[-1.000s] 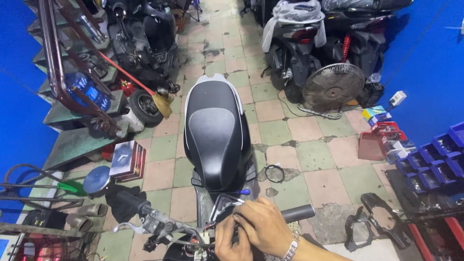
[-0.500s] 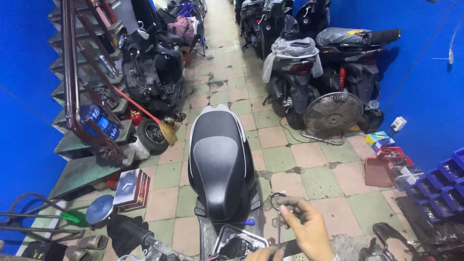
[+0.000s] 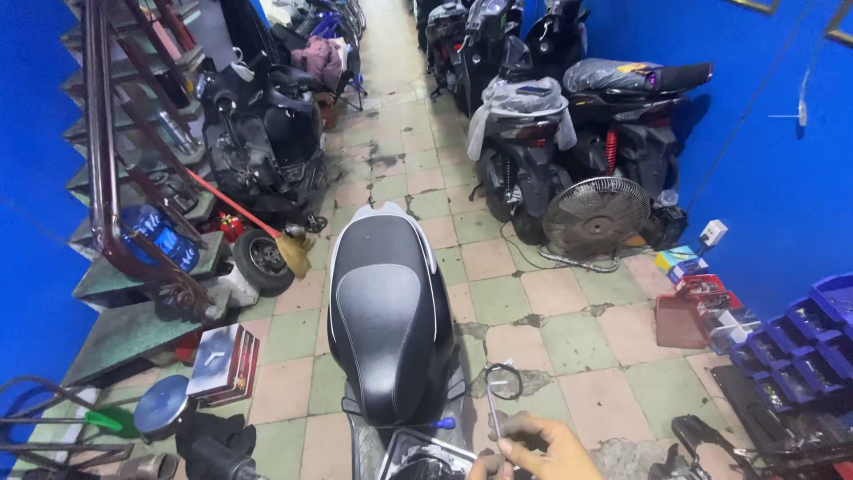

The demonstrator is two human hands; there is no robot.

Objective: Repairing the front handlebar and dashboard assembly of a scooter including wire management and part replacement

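Metal tool [image 3: 491,411] in right hand [image 3: 540,449]

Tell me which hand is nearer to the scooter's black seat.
Right. The right hand, holding a thin metal tool, sits just beside the rear end of the black seat, to its right. The left hand is out of view, so its place cannot be judged.

Only a little of the person shows, low at the bottom edge of the view. The right hand [image 3: 544,449] is bare: no glove, no ring on the fingers that can be seen. The wrist is cut off by the edge, so no sleeve shows. The left hand is only a fingertip sliver there.
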